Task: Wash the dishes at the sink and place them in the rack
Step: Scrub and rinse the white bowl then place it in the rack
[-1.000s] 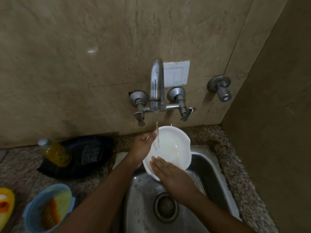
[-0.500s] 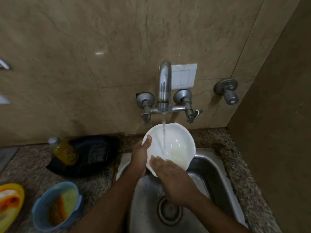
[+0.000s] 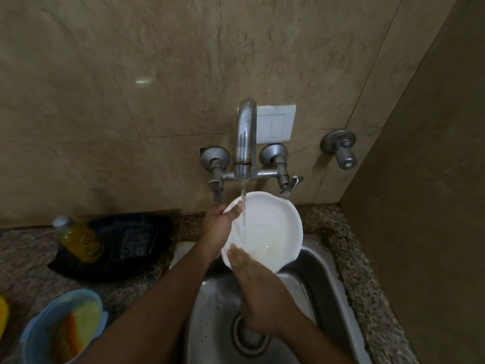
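A white plate [image 3: 270, 227] is tilted toward me over the steel sink [image 3: 320, 279], under a thin stream of water from the tap [image 3: 245, 137]. My left hand [image 3: 219, 227] grips the plate's left rim, thumb on the inner face near the top. My right hand [image 3: 259, 287] lies with straight fingers pressed on the plate's lower inner edge. The sink drain [image 3: 249, 334] shows partly below my right wrist.
A yellow dish-soap bottle [image 3: 78, 239] stands on a black pan [image 3: 118, 248] on the granite counter at the left. A blue tub [image 3: 61, 327] holding sponges sits at the lower left. A spare wall valve [image 3: 341, 148] sticks out at right, beside a brown side wall.
The plate has shifted slightly up and to the right under the stream. My left thumb has slid higher along the rim. My right hand keeps rubbing the lower edge.
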Tool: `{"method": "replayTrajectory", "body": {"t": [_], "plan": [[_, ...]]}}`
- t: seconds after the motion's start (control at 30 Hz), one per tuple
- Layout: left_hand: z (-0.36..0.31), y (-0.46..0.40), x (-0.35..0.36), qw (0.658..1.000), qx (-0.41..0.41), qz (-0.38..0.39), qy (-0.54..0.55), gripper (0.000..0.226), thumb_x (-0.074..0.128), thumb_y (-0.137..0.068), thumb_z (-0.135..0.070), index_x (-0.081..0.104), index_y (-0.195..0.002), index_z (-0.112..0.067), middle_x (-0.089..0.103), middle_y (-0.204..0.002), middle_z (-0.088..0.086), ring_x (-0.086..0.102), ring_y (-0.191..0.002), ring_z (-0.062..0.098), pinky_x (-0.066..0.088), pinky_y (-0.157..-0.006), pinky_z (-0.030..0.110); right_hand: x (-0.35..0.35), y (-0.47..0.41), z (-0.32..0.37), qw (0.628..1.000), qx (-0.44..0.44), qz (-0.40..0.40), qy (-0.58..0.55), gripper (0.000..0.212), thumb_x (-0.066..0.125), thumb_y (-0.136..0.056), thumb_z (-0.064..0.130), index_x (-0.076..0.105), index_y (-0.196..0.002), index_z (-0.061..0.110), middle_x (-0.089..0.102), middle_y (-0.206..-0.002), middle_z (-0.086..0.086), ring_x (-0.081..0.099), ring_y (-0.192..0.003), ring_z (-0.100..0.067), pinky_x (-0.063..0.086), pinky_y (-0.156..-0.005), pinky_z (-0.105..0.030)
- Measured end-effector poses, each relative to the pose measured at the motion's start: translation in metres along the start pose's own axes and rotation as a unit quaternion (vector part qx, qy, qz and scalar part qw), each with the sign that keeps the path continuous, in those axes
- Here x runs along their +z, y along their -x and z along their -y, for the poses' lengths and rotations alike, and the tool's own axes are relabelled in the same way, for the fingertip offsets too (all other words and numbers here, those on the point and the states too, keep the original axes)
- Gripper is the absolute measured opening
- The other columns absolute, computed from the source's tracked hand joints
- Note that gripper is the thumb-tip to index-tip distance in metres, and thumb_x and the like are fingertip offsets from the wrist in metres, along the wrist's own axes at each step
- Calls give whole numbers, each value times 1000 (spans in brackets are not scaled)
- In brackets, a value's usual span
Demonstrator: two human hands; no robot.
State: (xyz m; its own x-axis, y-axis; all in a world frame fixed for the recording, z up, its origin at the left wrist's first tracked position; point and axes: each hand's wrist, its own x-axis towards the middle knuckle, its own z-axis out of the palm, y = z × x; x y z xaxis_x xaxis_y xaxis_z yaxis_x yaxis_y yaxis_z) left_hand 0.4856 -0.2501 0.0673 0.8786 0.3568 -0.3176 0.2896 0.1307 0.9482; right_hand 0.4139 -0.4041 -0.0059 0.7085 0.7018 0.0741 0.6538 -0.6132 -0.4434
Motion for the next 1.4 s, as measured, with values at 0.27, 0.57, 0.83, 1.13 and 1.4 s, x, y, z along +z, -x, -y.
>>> {"method": "replayTrajectory", "body": {"t": [0.27,0.57,0.83,1.13,1.4], "plan": [[0,0,-3,1000,6,-16,2,12,72,-87,-32,75,-83,-21,76,-77,-3,71,-76,21,51,-65,26,-9,-8,4,999,0,21,30,108,65,-80,24,-14,-154,31,-27,-157,18,-28,-142,1,-12,-113,-20],[-1,3,-6,999,10,-34,-24,11,72,-87,-31,73,-78,-24,74,-78,-3,70,-78,22,50,-66,27,-1,-5,7,1000,6,0,11,106,68,-81,23,-5,-157,30,-18,-161,17,-17,-146,1,-7,-115,-23],[-3,8,-14,999,1,-32,-20,15,71,-87,-34,74,-86,-20,76,-84,1,71,-83,25,57,-77,37,-5,-5,8,1000,2,13,-24,96,63,-83,24,3,-157,37,-6,-158,24,-1,-148,1,2,-118,-23],[-8,9,-11,998,14,-57,-4,17,70,-89,-31,68,-73,-24,70,-75,-4,65,-74,19,49,-69,26,-14,-1,6,1000,25,-10,-2,93,63,-83,27,8,-158,30,1,-160,16,5,-141,2,-3,-116,-23],[-15,15,-13,997,24,-68,-24,15,71,-88,-34,70,-78,-23,70,-79,-6,65,-78,17,50,-74,29,-10,-3,13,1000,11,13,6,100,67,-79,23,5,-159,21,-3,-163,7,0,-147,-6,4,-120,-29]]}}
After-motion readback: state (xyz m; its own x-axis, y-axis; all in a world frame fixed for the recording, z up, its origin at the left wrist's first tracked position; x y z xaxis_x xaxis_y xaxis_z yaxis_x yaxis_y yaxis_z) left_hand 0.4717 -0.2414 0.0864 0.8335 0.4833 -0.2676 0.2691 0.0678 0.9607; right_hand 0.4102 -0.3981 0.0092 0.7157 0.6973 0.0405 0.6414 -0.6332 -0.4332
